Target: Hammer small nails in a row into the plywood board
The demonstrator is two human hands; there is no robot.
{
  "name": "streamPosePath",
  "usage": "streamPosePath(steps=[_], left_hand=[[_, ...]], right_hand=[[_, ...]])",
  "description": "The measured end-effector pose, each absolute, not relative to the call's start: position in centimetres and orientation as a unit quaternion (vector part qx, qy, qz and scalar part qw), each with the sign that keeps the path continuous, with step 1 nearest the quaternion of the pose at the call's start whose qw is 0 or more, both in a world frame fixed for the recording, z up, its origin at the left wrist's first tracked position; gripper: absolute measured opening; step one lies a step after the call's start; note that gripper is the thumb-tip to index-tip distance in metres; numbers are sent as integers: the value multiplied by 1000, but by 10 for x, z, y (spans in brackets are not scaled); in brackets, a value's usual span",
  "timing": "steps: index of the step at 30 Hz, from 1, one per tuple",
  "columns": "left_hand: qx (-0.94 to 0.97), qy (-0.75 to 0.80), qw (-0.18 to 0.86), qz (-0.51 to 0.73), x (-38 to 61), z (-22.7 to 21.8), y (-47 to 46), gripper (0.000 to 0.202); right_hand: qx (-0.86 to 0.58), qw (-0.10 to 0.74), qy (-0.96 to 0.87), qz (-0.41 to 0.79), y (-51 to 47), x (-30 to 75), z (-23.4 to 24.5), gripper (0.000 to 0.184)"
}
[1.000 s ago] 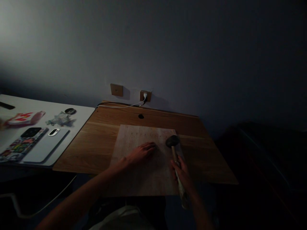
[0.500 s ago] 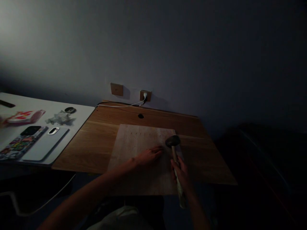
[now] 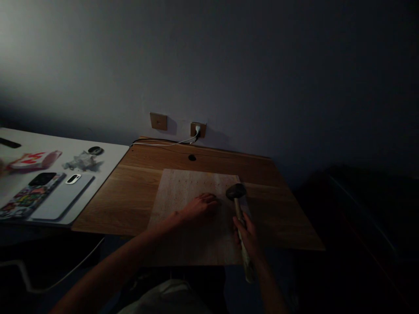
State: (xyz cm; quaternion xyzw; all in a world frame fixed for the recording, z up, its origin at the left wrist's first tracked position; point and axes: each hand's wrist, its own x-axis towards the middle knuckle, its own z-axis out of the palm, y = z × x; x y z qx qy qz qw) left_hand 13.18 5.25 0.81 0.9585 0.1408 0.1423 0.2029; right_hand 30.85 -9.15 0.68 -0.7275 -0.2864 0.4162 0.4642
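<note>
In dim light, the right hand [image 3: 248, 235] is gripping a hammer [image 3: 238, 211], its head over a board [image 3: 183, 183] that is overhanging the desk's [image 3: 131, 192] near edge. The left hand [image 3: 198, 206] is lying on the board just beside the head, its grasp unclear; a stray blow could be catching those fingers.

From one head-worn camera, we look forward and down over the board [image 3: 186, 185], close below us on the desk [image 3: 131, 192], toward the wall [image 3: 229, 65] behind, with a white table [image 3: 109, 152] edging in at left.
</note>
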Motion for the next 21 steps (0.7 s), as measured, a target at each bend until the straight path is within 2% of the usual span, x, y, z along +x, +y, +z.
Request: streamPosePath(steps=[6,12,21], left_hand=[[962,206,151,97,121,23,62,36],[958,243,151,14,99,37,61,32],[962,235,132,31,108,24,55,24]], right_hand=[[-725,466,-297,410,-92,310,4,48],[-730,457,-301,409,-94,312,-1,47],[-732,452,-299,413,-92,311,3,46]])
